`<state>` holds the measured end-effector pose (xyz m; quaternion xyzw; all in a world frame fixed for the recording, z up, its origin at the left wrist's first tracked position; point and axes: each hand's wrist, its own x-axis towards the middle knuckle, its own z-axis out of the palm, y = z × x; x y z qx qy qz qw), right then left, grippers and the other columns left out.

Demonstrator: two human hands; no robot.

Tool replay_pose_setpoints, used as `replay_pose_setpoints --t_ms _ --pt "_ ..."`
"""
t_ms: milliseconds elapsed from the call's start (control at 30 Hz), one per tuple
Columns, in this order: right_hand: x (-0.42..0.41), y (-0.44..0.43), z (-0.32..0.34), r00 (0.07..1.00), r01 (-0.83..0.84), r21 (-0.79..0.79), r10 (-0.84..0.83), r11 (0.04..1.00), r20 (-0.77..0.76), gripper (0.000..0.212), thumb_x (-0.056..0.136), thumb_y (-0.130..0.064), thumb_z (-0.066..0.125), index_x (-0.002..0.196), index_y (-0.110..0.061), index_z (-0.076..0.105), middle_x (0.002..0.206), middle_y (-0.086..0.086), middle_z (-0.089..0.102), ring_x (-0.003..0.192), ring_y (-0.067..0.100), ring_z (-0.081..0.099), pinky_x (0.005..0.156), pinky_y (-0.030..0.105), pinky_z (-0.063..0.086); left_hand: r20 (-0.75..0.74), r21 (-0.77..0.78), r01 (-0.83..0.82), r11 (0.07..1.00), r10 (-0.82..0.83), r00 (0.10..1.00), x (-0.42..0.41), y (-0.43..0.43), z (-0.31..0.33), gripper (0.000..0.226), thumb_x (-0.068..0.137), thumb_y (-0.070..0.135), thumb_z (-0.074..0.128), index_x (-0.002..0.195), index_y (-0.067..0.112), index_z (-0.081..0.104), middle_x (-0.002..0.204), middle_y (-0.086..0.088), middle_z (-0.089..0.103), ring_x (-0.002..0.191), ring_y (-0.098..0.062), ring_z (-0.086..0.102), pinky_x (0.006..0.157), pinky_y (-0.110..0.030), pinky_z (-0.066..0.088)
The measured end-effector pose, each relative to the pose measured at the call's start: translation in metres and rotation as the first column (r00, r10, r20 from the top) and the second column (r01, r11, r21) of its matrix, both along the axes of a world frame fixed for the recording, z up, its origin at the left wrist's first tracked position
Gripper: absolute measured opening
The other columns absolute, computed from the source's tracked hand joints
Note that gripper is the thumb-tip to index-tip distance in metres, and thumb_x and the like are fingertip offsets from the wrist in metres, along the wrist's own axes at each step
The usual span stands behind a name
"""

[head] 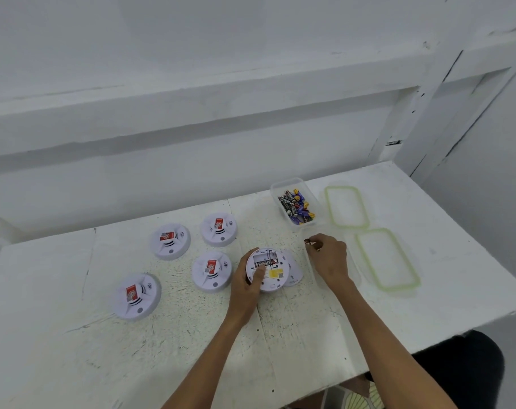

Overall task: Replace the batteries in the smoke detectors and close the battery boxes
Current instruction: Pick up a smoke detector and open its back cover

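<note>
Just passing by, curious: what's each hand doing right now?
Left hand: holds the opened smoke detector.
Right hand: pinches what looks like a battery.

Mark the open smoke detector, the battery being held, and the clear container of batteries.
open smoke detector (pixel 276 273): head view, on its yellow label.
held battery (pixel 308 242): head view, on its exposed end.
battery container (pixel 284 182): head view, on its far rim.

A scuffed white desk (pixel 309 335). Four smoke detectors (pixel 211 274) lie face-up at left. A clear tub of batteries (pixel 286 182) and two green-rimmed lids (pixel 387 259) lie at right.
</note>
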<state>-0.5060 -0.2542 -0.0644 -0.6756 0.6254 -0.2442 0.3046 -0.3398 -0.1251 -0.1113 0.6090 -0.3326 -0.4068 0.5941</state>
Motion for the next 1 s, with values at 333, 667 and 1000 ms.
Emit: replay_pose_setpoints --t_ms 333,667,1000 --pt "0.000 0.007 0.002 0.999 0.052 -0.093 -0.052 0.994 -0.003 0.020 0.096 -0.011 0.057 0.107 -0.006 0.074 0.100 0.008 0.075 0.084 0.020 0.066 0.074 0.023 0.044 0.015 0.010 0.014 1.000 -0.014 1.000 0.001 -0.002 -0.003 0.051 0.095 0.037 0.062 0.144 0.023 0.055 0.137 0.004 0.067 0.126 -0.013 0.064 0.101 -0.033 0.057" --pt "0.038 0.042 0.022 0.978 -0.203 -0.204 0.209 0.958 0.007 0.013 0.093 -0.016 0.061 0.096 -0.015 0.074 0.087 -0.001 0.070 0.074 0.013 0.062 0.072 0.029 0.054 -0.127 0.013 -0.001 1.000 0.003 0.992 0.001 0.000 -0.003 0.052 0.093 0.026 0.053 0.145 0.023 0.053 0.139 0.001 0.065 0.126 -0.019 0.064 0.098 -0.036 0.058" --pt "0.054 0.065 0.020 0.992 -0.114 -0.027 0.115 0.993 0.045 0.021 0.095 -0.019 0.059 0.089 -0.009 0.076 0.079 0.002 0.074 0.068 0.013 0.067 0.068 0.026 0.056 -0.137 0.019 -0.005 1.000 0.008 0.991 0.000 0.000 -0.001 0.051 0.094 0.023 0.051 0.145 0.022 0.052 0.143 -0.002 0.062 0.131 -0.021 0.061 0.106 -0.039 0.054"
